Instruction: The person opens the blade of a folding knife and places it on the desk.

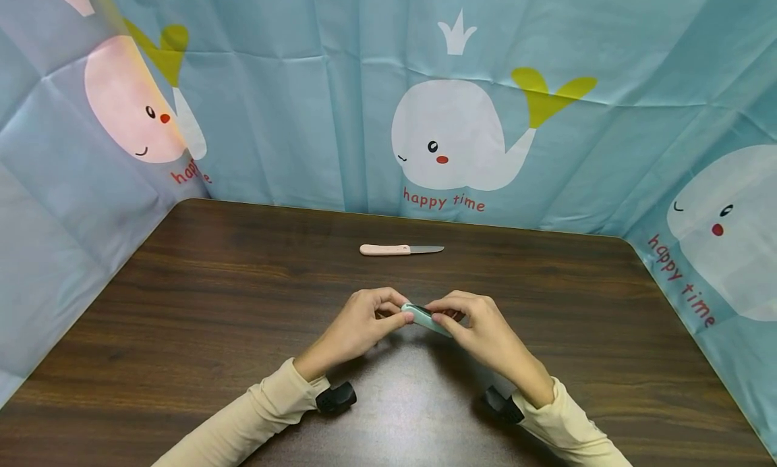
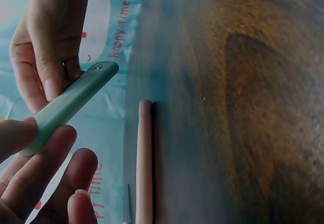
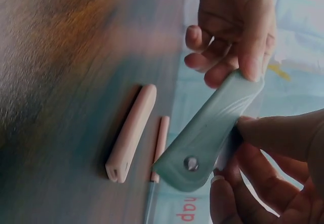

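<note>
A mint-green folding knife (image 1: pixel 434 323) is held up between the two hands over the table. The left hand (image 1: pixel 362 324) pinches one end of its handle between thumb and fingers. With thumb and fingertips, the right hand (image 1: pixel 487 326) grips the blade (image 3: pixel 227 150) along the handle's open side, near the pivot rivet (image 3: pixel 191 163). Most of the blade is hidden by the handle and the right fingers. A pale pink folded handle (image 3: pixel 132 133) lies on the table beyond the hands in the wrist views; the head view does not show it.
Farther back on the wooden table (image 1: pixel 243 285) lies a pink-handled knife (image 1: pixel 385 250), its blade out and pointing right. A light blue curtain (image 1: pixel 273 129) with printed whales hangs along the table's back and sides. Black wrist cameras (image 1: pixel 336 398) sit at both cuffs.
</note>
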{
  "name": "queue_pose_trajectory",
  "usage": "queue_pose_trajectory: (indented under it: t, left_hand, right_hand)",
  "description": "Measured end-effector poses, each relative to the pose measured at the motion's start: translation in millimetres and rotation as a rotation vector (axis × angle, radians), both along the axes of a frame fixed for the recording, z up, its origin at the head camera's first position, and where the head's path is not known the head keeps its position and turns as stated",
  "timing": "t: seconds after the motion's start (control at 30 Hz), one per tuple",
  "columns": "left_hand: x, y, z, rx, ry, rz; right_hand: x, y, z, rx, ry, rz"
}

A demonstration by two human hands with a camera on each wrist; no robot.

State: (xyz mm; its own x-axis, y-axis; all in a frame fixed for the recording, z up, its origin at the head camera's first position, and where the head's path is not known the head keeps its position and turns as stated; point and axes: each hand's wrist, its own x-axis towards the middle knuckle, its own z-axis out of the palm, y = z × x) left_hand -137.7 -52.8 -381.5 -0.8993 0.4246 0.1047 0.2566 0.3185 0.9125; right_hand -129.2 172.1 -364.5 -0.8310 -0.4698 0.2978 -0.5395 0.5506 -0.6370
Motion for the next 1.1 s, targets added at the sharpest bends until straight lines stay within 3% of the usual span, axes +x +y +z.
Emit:
queue_pose_trajectory:
  t: [0.53, 0.9, 1.1]
  left_hand:
    - [3.0, 2.4, -2.9, -0.021, 0.034, -0.019]
    - [2.9, 1.9, 0.0, -0.022, 0.001, -0.031]
    - [3.5, 1.0, 0.2, -0.025, -0.011, -0.014]
  right_hand:
    - [-0.8, -3.9, -3.2, -0.025, 0.063, 0.009]
    - [-2.0, -5.5, -6.3, -0.007, 0.121, -0.003]
    - [-2.2, -6.4, -5.5, -0.018, 0.11, -0.025]
